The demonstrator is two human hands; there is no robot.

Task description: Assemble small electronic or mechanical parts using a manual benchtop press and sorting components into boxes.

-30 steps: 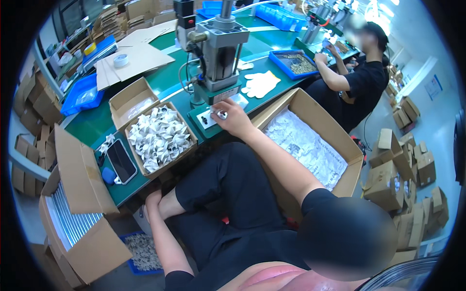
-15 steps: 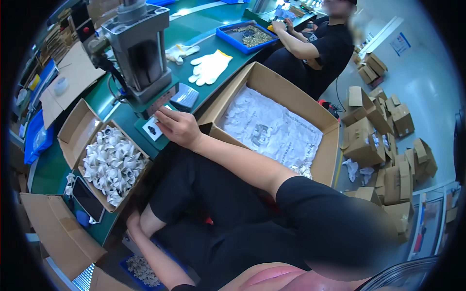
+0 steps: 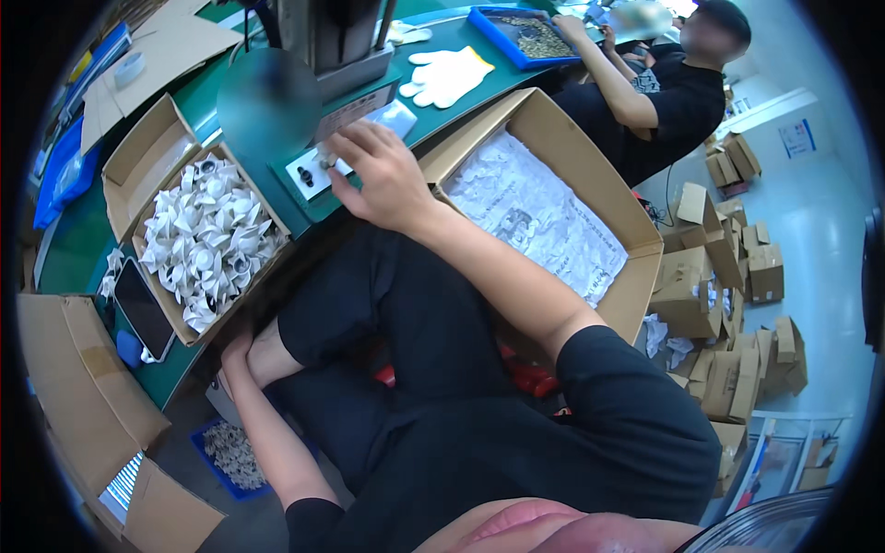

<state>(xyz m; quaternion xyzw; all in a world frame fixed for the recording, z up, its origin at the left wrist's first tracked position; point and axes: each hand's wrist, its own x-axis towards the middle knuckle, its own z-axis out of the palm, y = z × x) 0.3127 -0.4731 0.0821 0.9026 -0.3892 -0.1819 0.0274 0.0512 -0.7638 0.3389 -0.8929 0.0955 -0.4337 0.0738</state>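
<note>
My right hand (image 3: 383, 180) is over the base of a bench press (image 3: 336, 37), thumb and fingertips closed around a small grey part (image 3: 325, 162). Just beside the fingertips lies a white plate (image 3: 317, 192) with a black fitting (image 3: 306, 175) on it. Below the table edge, my left hand (image 3: 238, 348) hangs by my bent leg, its fingers mostly hidden. An open cardboard box (image 3: 258, 281) full of white, petal-shaped parts (image 3: 207, 235) stands on the table to the left of the press.
A large carton (image 3: 636, 276) lined with crumpled white sheeting is at my right. White gloves (image 3: 447, 76) and a blue tray (image 3: 493, 35) of small parts lie farther off, near a seated co-worker (image 3: 682, 101). A blue bin (image 3: 221, 475) is on the floor; cartons (image 3: 737, 369) pile up right.
The whole view has shifted. My right hand has drawn back a little from under the press, with its fingers now more curled. My left hand stays low by my leg.
</note>
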